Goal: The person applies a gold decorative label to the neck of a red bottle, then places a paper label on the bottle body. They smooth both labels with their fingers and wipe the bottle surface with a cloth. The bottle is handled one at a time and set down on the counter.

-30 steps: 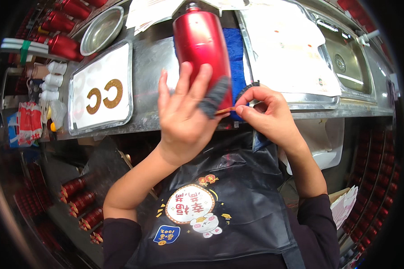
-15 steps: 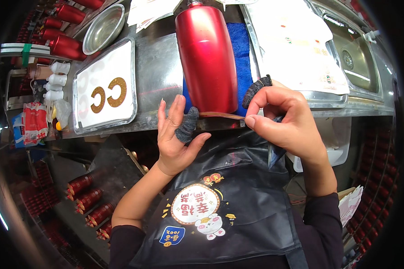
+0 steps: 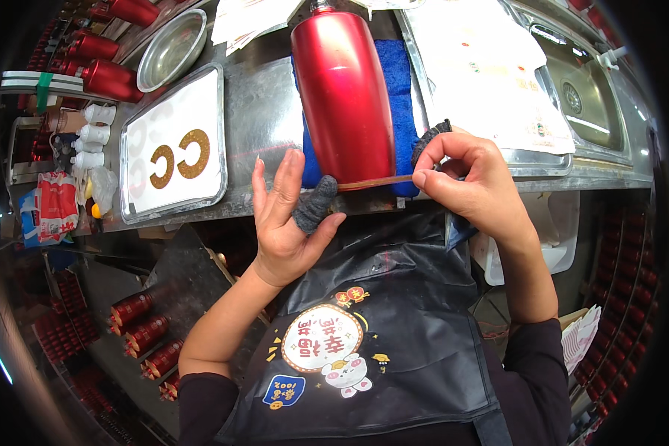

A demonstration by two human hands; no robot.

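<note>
A large glossy red bottle (image 3: pixel 346 97) lies on a blue towel (image 3: pixel 400 85), its neck pointing away and its base toward me. A thin brownish strip (image 3: pixel 372 183) runs across the bottle's base end. My right hand (image 3: pixel 479 182) pinches the strip's right end between thumb and finger. At the strip's left end, the tip of my left index finger, in a dark knitted finger cover (image 3: pixel 316 204), rests against it or close by. The other fingers of my left hand (image 3: pixel 281 230) are spread. A similar dark cover (image 3: pixel 431 137) is on a finger of my right hand.
Left of the bottle is a metal tray (image 3: pixel 219 149) with two gold C-shaped pieces (image 3: pixel 194 154) on a white sheet. Behind it stands a steel bowl (image 3: pixel 172 50). White printed sheets (image 3: pixel 490 82) and a sink (image 3: pixel 583 97) lie right. The metal bench edge (image 3: pixel 253 201) runs before me.
My right hand has shifted slightly right and up, and the strip's right end now angles upward instead of down. My left hand has tilted and moved a little left.
</note>
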